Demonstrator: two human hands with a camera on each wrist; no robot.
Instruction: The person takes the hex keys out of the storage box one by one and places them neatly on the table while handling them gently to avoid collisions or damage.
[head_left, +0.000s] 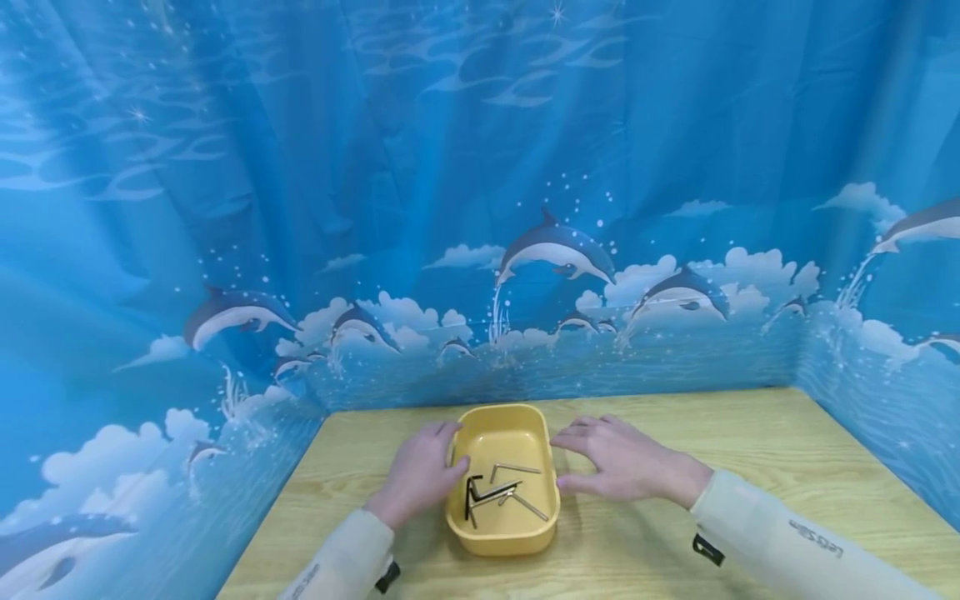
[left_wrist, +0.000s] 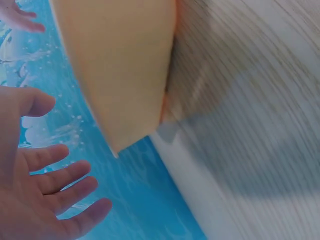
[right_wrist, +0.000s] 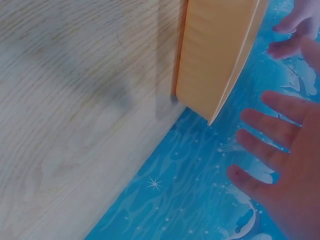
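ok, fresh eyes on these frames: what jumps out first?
The blue dolphin-print curtain, filling most of the head view behind the wood-grain table. Then the yellow plastic tray on that table, L-shaped hex keys mostly in its near half. The left hand and right hand flank it.

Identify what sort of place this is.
Probably a makeshift workspace: blue dolphin-print curtain behind and beside a pale wood-grain table, bearing a yellow rectangular plastic tray of L-shaped metal hex keys.

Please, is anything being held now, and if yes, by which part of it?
Nothing is held; the left hand and right hand are on either side of the yellow tray.
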